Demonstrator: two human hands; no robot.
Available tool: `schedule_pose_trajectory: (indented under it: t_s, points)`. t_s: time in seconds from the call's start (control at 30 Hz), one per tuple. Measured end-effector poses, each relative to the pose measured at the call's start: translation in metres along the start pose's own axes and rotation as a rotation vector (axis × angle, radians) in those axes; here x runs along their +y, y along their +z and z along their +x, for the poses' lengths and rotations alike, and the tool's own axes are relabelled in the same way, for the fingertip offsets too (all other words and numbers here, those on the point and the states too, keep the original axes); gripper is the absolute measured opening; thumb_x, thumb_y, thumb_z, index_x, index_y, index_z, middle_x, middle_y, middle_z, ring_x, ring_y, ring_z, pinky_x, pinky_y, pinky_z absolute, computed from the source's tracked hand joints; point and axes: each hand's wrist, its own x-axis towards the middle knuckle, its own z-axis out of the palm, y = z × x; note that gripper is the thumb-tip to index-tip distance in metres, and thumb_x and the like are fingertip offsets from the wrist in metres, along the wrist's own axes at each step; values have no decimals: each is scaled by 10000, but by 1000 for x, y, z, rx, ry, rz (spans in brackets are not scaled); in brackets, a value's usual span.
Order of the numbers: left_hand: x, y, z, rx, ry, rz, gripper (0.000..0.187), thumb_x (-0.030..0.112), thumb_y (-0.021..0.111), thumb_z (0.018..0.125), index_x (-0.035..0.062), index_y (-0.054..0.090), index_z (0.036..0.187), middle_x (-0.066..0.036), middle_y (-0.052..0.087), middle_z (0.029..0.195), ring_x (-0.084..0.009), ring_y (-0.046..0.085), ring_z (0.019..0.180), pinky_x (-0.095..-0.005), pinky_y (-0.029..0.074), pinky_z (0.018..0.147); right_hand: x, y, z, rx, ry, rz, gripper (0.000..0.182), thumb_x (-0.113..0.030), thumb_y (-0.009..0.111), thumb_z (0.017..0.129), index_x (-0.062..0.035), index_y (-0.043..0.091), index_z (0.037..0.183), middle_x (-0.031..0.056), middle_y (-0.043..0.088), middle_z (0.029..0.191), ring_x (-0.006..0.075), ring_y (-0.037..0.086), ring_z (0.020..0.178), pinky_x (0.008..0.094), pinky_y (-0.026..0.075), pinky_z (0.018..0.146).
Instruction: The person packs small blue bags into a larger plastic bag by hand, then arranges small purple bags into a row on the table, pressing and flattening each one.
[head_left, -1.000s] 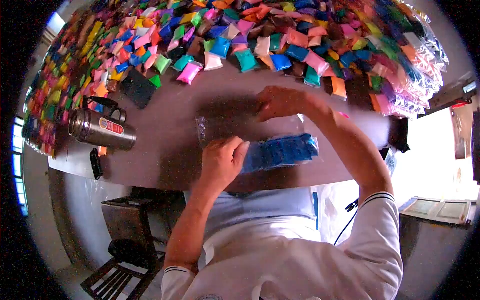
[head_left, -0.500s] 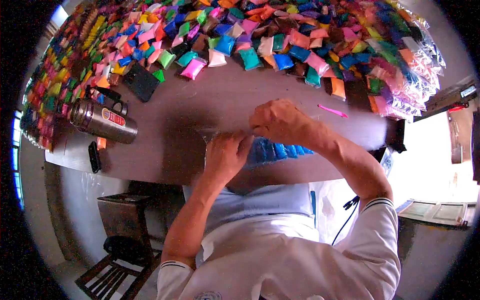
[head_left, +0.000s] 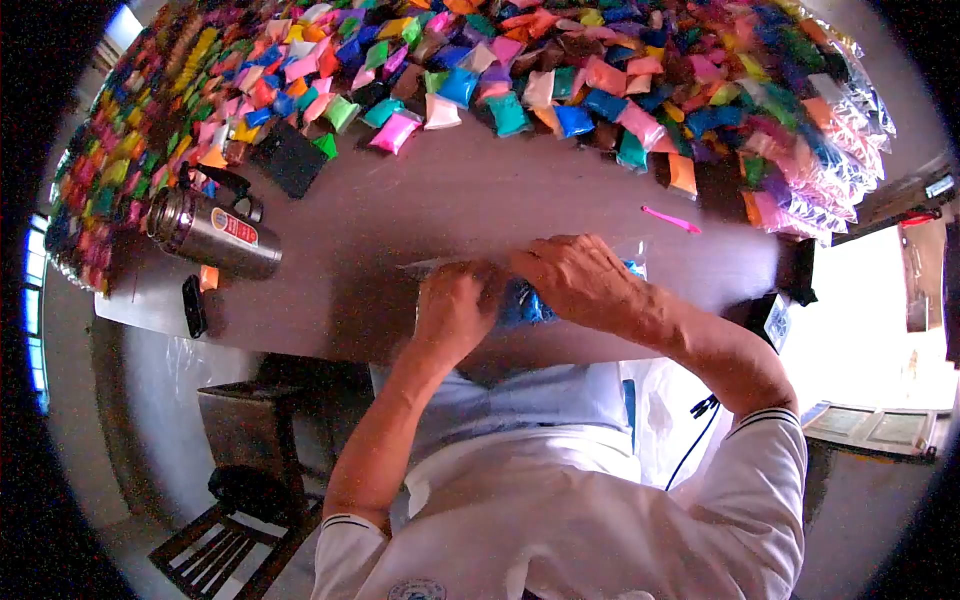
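Observation:
My left hand (head_left: 455, 308) is closed with its fingers curled, gripping a clear plastic bag (head_left: 425, 268) whose thin edge sticks out to the left. Blue packets (head_left: 528, 304) show beneath and between my hands, inside the bag as far as I can see. Over the bag lies my right hand (head_left: 572, 272), fingers bent and pressed together on the film close to my left hand. Its fingertips are partly hidden. Another bit of clear film pokes out beyond the right hand.
Colourful small packets (head_left: 440, 112) form a large heap along the table's far side. At left are a steel thermos (head_left: 235, 243), a dark flat object (head_left: 290, 160) and a small black object (head_left: 194, 305). A pink tool (head_left: 670, 219) lies at right on the table (head_left: 400, 200).
My right hand has lowered and turned flatter over the bag, covering more of the blue packets. Clear film now shows to its right. My left hand stays almost in place.

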Motion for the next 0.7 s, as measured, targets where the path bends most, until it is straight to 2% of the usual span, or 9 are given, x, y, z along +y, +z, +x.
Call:
schedule_pose_trajectory:
  t_s: [0.07, 0.3, 0.37, 0.43, 0.5, 0.57, 0.63, 0.67, 0.7]
  points:
    - [1, -4, -1, 28, 32, -15, 132, 165, 624, 846, 37, 655, 856, -178, 663, 828, -376, 638, 774, -460, 511, 693, -1, 5, -4, 67, -25, -28, 170, -23, 598, 728, -38, 589, 897, 132, 592, 771, 318, 630, 757, 403, 507, 621]
    - [0, -18, -6, -38, 45, -177, 133, 103, 622, 833, 19, 646, 933, -185, 660, 914, -378, 633, 849, -446, 504, 719, -8, 7, -12, 113, -13, -74, 222, -11, 617, 696, -40, 598, 915, 122, 576, 794, 294, 626, 793, 392, 503, 635]
    - [0, -21, -8, -36, 47, -178, 135, 96, 614, 843, 19, 644, 949, -186, 658, 932, -377, 631, 868, -431, 506, 736, -8, 7, -13, 38, 19, -97, 220, -20, 617, 699, -50, 602, 917, 114, 572, 791, 293, 628, 793, 396, 504, 637]
    - [-2, -22, -14, 114, 41, -199, 133, 95, 609, 866, 12, 651, 961, -174, 667, 942, -362, 637, 886, -391, 509, 779, -8, 5, -15, 30, 21, -89, 215, -23, 614, 706, -56, 605, 919, 113, 571, 788, 288, 628, 794, 394, 507, 640]
    - [-15, -32, -16, 274, 24, -236, 152, 122, 609, 898, -8, 653, 963, -145, 685, 935, -294, 665, 881, -341, 508, 796, -7, 6, -18, 18, 27, -78, 210, -26, 612, 713, -63, 608, 920, 112, 569, 786, 284, 627, 795, 391, 510, 643]
    - [-19, -51, -23, 413, -218, -428, 223, 189, 566, 954, -10, 667, 953, -87, 695, 906, -173, 642, 880, -288, 496, 776, -5, 7, -20, 19, -4, -113, 185, -40, 606, 726, -67, 607, 909, 112, 562, 780, 280, 624, 779, 387, 516, 645]
    - [-28, -69, -29, 426, -348, -430, 356, 320, 534, 967, -8, 672, 937, -86, 695, 905, -183, 645, 855, -306, 492, 769, -9, 7, -20, 13, -15, -134, 168, -50, 608, 731, -68, 601, 898, 109, 561, 785, 274, 622, 784, 384, 518, 655]
    - [-32, -73, -34, 428, -345, -422, 356, 320, 534, 967, -8, 672, 937, -86, 695, 905, -183, 645, 855, -306, 492, 769, -11, 7, -20, 2, -23, -154, 152, -60, 610, 736, -68, 596, 887, 106, 560, 791, 268, 621, 790, 382, 519, 664]
    - [-37, -73, -38, 333, -417, -418, 442, 404, 513, 958, -7, 669, 916, -87, 690, 896, -187, 637, 844, -319, 481, 782, -11, 8, -20, 10, -27, -153, 152, -60, 610, 736, -68, 596, 887, 106, 560, 791, 268, 621, 790, 382, 519, 664]
